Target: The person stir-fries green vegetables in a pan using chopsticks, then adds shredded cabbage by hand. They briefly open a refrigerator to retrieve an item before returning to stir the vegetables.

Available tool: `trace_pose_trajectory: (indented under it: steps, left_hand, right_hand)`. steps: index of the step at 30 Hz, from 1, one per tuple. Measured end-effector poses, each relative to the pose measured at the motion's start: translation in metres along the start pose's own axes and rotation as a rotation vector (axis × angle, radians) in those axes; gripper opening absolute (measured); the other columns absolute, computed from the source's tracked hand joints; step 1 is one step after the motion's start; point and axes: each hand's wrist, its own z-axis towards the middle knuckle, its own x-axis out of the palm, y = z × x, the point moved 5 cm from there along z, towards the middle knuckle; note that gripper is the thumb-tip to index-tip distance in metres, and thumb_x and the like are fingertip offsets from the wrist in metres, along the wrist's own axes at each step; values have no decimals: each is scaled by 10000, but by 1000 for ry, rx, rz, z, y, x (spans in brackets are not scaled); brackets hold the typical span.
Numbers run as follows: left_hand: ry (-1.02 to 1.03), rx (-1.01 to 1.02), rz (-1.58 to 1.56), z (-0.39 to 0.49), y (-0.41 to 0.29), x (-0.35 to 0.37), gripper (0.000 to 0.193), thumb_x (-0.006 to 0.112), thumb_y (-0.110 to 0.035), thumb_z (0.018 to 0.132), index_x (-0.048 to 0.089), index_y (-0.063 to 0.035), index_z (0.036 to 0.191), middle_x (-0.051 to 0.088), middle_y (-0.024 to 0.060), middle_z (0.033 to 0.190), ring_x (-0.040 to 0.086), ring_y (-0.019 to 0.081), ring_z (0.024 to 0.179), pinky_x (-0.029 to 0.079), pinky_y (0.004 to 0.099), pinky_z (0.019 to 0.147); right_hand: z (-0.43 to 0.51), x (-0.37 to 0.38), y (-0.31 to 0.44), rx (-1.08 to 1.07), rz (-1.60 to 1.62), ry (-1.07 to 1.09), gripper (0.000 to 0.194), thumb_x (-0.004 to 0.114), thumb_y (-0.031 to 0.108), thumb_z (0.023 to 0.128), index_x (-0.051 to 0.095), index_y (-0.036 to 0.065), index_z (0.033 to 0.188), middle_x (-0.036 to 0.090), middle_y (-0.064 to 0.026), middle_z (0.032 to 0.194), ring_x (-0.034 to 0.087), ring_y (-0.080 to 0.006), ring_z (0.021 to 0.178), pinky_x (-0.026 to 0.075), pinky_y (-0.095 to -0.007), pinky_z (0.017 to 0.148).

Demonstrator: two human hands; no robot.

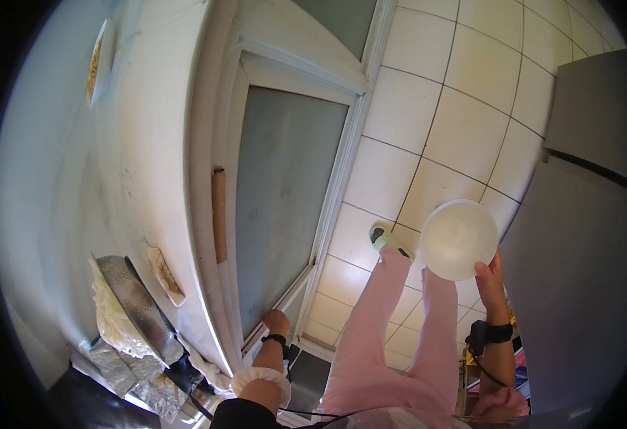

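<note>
My right hand (pixel 490 276) holds a round white bowl (pixel 459 239) by its near right rim, thumb over the edge, above the tiled floor. The bowl looks empty inside. My left hand (pixel 276 322) is at the near edge of a sliding door with a frosted glass pane (pixel 292 204) in a white frame; its fingers are hidden, so its grip is unclear. Both wrists wear black straps with small devices.
A grey refrigerator (pixel 581 257) stands close on the right. At left, a pale counter (pixel 147 134) holds a plate of food (pixel 97 64), a metal colander (pixel 131 300) and crumpled foil (pixel 160 394). A cardboard tube (pixel 219 217) lies along the cabinet frame.
</note>
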Motion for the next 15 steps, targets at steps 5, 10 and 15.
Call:
trace_pose_trajectory:
  steps: [5, 10, 15]
  left_hand:
    - [32, -11, 11, 9, 4, 38, 226, 608, -209, 943, 771, -71, 1016, 744, 157, 1102, 729, 318, 996, 586, 466, 782]
    - [142, 55, -259, 11, -4, 2, 287, 658, -241, 898, 742, -67, 1110, 722, 180, 1157, 716, 351, 1049, 584, 496, 834]
    - [-912, 570, -146, -4, -120, -311, 386, 618, -279, 929, 651, -74, 1254, 585, 166, 1413, 454, 321, 1401, 227, 554, 1220]
  right_hand:
    - [4, 7, -12, 31, 59, 26, 868, 767, 312, 834, 360, -12, 1529, 515, -133, 1453, 491, -226, 1347, 387, -361, 1134]
    - [0, 5, -4, 35, 43, 7, 872, 779, 319, 828, 370, -16, 1521, 517, -128, 1446, 480, -226, 1352, 370, -360, 1144]
    - [-8, 5, 21, -20, 48, -7, 817, 735, 272, 861, 360, -9, 1530, 511, -122, 1457, 472, -231, 1362, 351, -363, 1155]
